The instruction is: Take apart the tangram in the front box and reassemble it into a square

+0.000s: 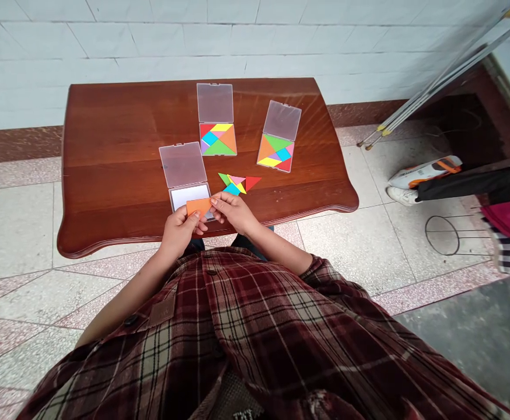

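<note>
– Orange piece, right there between both hands!
– Left hand nearly closed, pinching it; right hand pinching the other end!
– And under them?
– An open case, white inside.
– Just ahead of the right hand, loose pieces!
– Farther ahead, a filled case; off right, a second case, full too, on the table!

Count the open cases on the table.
3: the back-middle case, the rightmost case, and the leftmost case, its near end partly covered by the left hand, right hand and orange piece. No others show.
</note>
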`<state>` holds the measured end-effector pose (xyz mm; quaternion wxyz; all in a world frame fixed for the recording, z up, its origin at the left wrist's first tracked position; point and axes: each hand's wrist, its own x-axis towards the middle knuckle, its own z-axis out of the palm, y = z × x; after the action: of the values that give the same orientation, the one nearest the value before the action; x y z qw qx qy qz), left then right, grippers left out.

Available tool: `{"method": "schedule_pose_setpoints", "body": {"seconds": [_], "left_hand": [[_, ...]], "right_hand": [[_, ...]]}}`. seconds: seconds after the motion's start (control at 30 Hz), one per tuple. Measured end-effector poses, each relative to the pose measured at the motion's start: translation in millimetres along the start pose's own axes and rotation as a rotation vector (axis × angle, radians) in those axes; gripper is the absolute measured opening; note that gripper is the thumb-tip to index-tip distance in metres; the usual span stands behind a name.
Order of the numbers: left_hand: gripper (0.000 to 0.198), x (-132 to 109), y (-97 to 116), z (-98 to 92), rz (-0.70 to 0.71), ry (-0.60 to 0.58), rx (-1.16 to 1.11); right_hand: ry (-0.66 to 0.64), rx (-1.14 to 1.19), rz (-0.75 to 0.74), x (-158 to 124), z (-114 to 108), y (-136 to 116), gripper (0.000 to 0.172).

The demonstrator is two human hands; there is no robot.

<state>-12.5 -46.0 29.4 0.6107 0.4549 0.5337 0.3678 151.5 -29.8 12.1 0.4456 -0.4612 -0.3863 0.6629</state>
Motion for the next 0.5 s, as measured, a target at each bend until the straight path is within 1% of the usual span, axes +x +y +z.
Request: {"method": "schedule_pose_setpoints", "body": {"seconds": [0.07,0.17,0.27,0.33,0.43,0.5], "left_hand": [[0.029,0.9,1.4,-5.3,-0.014,0.021,0.001],[0.029,1.9,2.6,-13.3,-0.034,0.014,-0.014],[0.029,4.6,1.5,-23.0,-0.003,0.025,0.030],[0.025,8.6,-1.4,-31.8,0.056,0.096,0.115],[0.019,17.2,-10.0,-46.4,0.134,0.254,0.284],[0.016,23.0,-17.0,-53.9,0.165,0.304,0.433]], "right_hand": [[-0.004,-0.014,-0.002,5.9,2.1,-2.5,0.052],[-0.006,-0.029,-0.021,14.4,4.4,-4.0,0.049],[0.023,-0.046,-0.005,23.3,3.4,-3.4,0.043],[0.079,-0.060,0.025,30.1,0.8,-3.7,0.036],[0.155,-0.123,0.063,41.8,-2.2,-7.0,0.025],[0.172,-0.199,0.079,49.8,-1.2,-10.7,0.022]]}}
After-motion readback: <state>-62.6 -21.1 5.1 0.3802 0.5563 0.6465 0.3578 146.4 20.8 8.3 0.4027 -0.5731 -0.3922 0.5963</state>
